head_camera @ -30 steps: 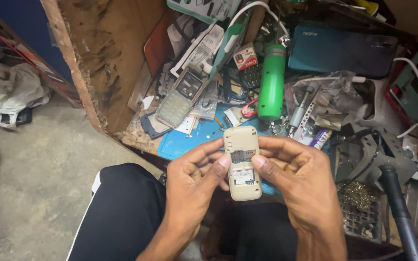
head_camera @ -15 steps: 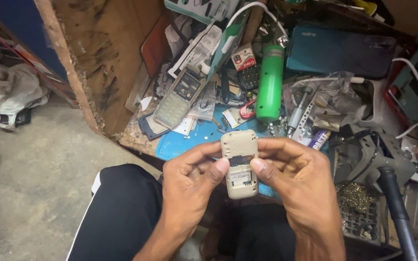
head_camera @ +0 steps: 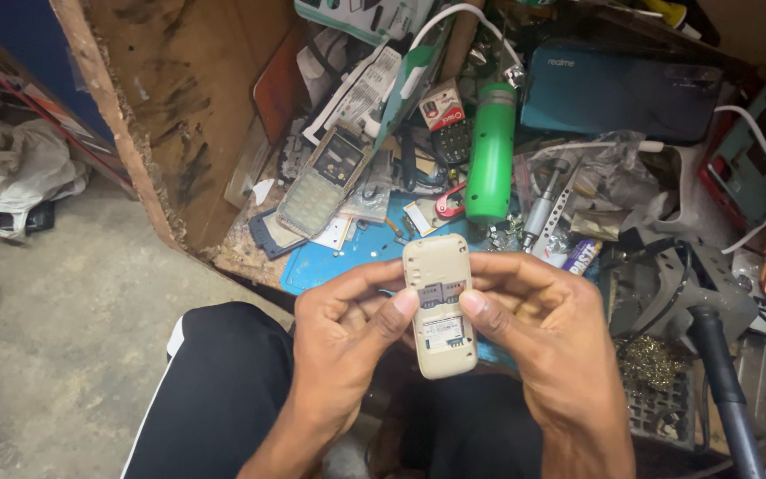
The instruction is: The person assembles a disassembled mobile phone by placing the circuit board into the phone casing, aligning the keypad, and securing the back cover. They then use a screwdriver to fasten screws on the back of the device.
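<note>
Both my hands hold a small beige mobile phone (head_camera: 441, 306) upright, its back cover off and its open rear facing me. My left hand (head_camera: 347, 333) grips its left side, thumb pressed on the card slots near the middle. My right hand (head_camera: 538, 324) grips the right side, thumb on the same metal slots. A white label shows in the empty battery bay below my thumbs. The phone hangs above my lap, just in front of the blue mat (head_camera: 347, 257) on the cluttered bench.
The bench holds a green cylinder (head_camera: 490, 160), a grey keypad phone (head_camera: 323, 182), a teal phone (head_camera: 618, 93), white cables (head_camera: 760, 164), a screwdriver (head_camera: 544, 206) and loose parts. A worn wooden panel (head_camera: 170, 106) stands left. Bare concrete floor (head_camera: 55, 337) lies left of my black trousers (head_camera: 223, 390).
The phone and both hands have stayed almost in place. My thumbs have shifted slightly over the card slots on the phone's back.
</note>
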